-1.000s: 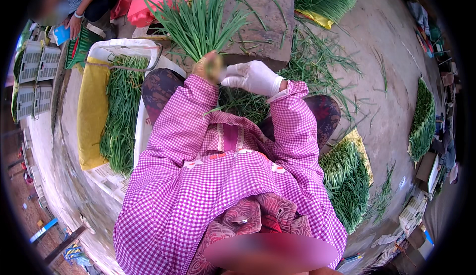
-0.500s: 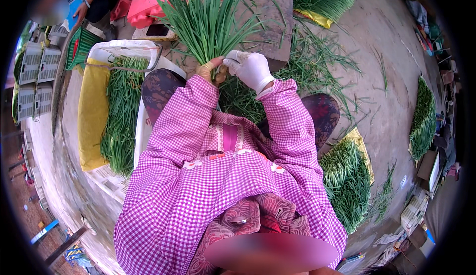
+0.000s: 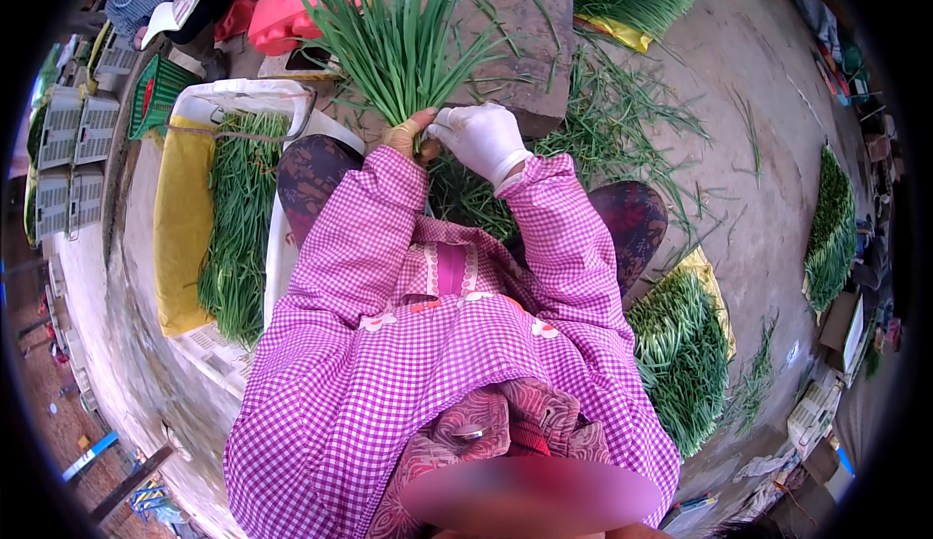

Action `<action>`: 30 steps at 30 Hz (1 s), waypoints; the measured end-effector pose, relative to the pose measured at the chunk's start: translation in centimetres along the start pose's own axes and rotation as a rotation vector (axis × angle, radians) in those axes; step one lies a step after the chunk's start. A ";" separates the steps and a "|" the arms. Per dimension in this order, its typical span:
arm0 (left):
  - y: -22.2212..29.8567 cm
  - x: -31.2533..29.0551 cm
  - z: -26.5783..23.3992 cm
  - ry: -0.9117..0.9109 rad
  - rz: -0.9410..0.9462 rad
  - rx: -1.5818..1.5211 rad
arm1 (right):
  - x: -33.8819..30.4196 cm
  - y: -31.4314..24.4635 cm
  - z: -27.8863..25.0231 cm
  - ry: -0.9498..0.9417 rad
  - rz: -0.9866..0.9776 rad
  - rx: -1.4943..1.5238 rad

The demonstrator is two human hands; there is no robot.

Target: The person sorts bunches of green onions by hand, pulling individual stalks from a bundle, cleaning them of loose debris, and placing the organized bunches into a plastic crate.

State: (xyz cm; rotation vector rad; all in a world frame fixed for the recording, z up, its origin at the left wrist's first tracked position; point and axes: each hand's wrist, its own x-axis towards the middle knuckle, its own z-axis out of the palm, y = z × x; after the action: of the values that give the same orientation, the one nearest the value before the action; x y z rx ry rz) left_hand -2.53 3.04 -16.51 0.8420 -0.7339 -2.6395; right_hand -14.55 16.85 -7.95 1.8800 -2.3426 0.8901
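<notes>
My left hand (image 3: 410, 137), in a yellowish glove with bare fingertips, is wrapped round the lower stalks of a bunch of garlic chives (image 3: 403, 48). The long green leaves fan out away from me. Close against its right side, my right hand (image 3: 482, 139) in a white glove has thumb and fingers pinched together by the stalk ends. Whatever lies between those fingertips is too small to make out. Loose chives (image 3: 471, 194) lie below both hands, between my knees.
A wooden board (image 3: 525, 43) stands ahead, with leaf scraps on and beside it. At left is a white crate (image 3: 233, 92) of chives with yellow cloth (image 3: 182, 228). Chive piles (image 3: 680, 359) lie at right. Far left, a person holds an open booklet (image 3: 182, 2).
My right hand has shifted slightly left and turned at the stalk ends. The bunch leans a little further left. The other person's booklet now shows white pages instead of a blue side.
</notes>
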 end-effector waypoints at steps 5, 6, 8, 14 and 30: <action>-0.7 -1.9 5.9 0.437 0.138 0.105 | 0.1 -0.4 -0.9 -0.174 -0.069 -0.082; -0.8 -1.7 5.6 0.461 0.136 0.117 | 0.1 -0.5 -1.4 -0.192 -0.087 -0.045; -1.0 -0.9 4.6 0.510 0.134 0.140 | 0.0 -1.1 -1.8 -0.192 -0.126 0.133; 0.9 -1.6 3.5 0.088 -0.001 0.236 | -0.3 -2.6 -5.2 -0.824 0.099 1.063; -0.4 -1.8 3.7 -0.102 0.079 0.196 | 0.3 4.4 2.9 0.146 0.640 0.886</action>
State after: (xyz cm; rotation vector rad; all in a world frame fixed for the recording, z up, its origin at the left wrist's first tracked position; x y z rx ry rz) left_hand -3.37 5.52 -13.26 0.7143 -1.0446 -2.5864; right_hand -17.58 15.86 -12.12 1.0302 -2.7112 2.3231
